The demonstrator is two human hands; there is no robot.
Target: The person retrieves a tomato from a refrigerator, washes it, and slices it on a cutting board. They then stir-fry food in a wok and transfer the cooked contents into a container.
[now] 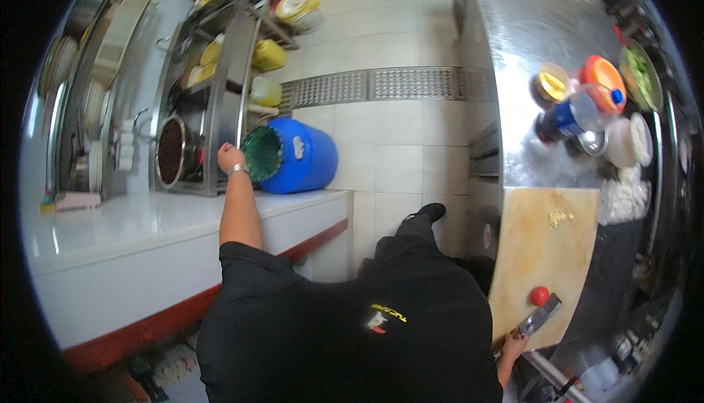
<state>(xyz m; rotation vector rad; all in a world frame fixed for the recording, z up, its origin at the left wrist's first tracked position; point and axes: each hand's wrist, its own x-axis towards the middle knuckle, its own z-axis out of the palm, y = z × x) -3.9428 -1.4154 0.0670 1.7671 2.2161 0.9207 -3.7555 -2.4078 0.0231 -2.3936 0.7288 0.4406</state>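
My left hand point(231, 157), with a metal watch on its wrist, is stretched out at the near rim of a blue plastic barrel point(311, 155) with a green mesh-like lining point(263, 153). Its fingers look curled, but whether anything is inside them cannot be told. At the lower right, my right hand point(513, 343) grips a cleaver point(540, 315), whose blade lies over a yellowed cutting board point(542, 254). Beside the blade sits a red tomato point(539, 296). Small pale chopped bits point(560, 216) lie near the board's far end.
A steel counter point(528, 23) holds a soda bottle point(572, 117), an orange bowl point(604, 75), a cup with yellow contents point(551, 84) and a bowl of greens point(641, 75). To the left stand a white ledge point(132, 232), a steel rack point(231, 95) and a pot point(175, 151). A drain grate point(412, 84) crosses the tiled floor.
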